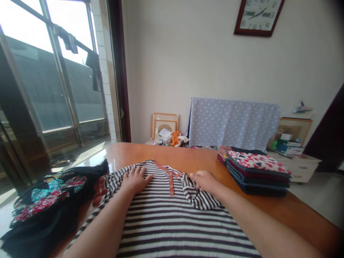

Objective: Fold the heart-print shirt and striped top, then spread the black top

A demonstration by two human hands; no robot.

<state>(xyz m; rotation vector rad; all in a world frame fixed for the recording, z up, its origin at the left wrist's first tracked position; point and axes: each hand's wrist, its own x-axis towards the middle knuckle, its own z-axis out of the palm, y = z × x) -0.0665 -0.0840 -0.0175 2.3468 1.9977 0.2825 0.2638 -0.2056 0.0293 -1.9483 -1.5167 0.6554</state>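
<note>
A black-and-white striped shirt (161,218) lies spread on the table before me, its collar towards the far side. It has a reddish-brown button placket (171,182) and matching trim. My left hand (135,180) rests flat on the shirt's left shoulder, fingers spread. On the other side, my right hand (204,181) is closed on the shirt near the right shoulder, where the striped sleeve (200,199) is folded inward over the front. The left sleeve (103,186), with a reddish-brown cuff, reaches out to the left.
A stack of folded clothes (258,172) stands on the right of the brown table (188,156). Dark clothing with a sequinned pattern (48,197) is heaped at the left. Beyond the table are a polka-dot cloth (231,122), picture frames (164,122) and a white drawer cabinet (306,167).
</note>
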